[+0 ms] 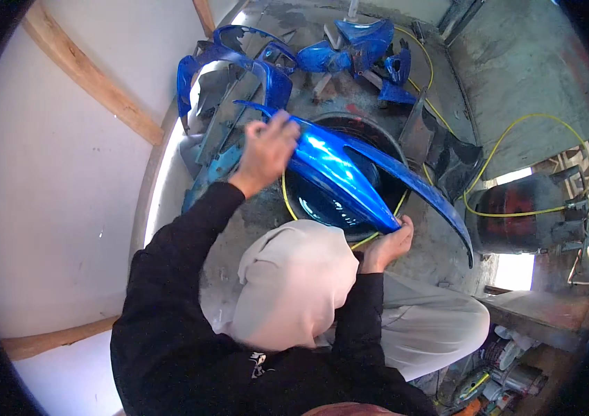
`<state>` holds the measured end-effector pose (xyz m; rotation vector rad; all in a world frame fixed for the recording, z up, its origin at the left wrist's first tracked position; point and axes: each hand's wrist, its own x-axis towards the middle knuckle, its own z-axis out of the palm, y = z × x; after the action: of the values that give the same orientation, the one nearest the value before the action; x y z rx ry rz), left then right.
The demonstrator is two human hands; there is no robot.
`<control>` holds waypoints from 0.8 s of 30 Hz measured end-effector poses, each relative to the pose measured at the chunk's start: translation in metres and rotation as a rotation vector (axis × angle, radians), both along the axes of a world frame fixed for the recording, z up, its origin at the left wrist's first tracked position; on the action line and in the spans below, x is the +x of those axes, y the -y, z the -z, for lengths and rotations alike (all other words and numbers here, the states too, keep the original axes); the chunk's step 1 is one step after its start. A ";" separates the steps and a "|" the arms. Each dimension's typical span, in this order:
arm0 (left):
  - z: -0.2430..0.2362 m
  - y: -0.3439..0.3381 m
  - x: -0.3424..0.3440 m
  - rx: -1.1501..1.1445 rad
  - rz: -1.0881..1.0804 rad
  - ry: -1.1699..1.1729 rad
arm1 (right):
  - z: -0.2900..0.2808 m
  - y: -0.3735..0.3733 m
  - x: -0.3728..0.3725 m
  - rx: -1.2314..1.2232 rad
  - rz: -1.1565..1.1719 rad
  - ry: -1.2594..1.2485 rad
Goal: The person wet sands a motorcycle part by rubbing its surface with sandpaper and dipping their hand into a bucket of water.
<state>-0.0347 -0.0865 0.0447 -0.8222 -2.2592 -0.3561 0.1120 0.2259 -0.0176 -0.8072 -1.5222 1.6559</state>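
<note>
A long, glossy blue curved panel with a thin arm along its right [339, 177] is tilted over a black round basin [395, 142], which holds dark liquid. My left hand [270, 149] grips the panel's upper left part, fingers curled over it and slightly blurred. At the lower tip, my right hand [389, 244] holds the panel between thumb and fingers. A yellow hose [287, 206] runs round and beside the basin. My knees, in pale trousers [294, 277], are just below the basin.
Blue fairing pieces [270, 87] [343, 55] lie at the back. Dark panels [447, 156] and a dark red-stained tank [513, 208] stand right. A white wall [66, 222] with wooden battens bounds the left. Cans and clutter [516, 381] sit at lower right.
</note>
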 end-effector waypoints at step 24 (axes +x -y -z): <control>0.001 -0.002 0.008 0.151 -0.411 0.117 | -0.010 0.002 0.002 -0.016 -0.005 -0.018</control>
<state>-0.0264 -0.0843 0.0441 -0.2541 -2.4040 -0.3813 0.1138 0.2241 -0.0076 -0.7961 -1.5014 1.6769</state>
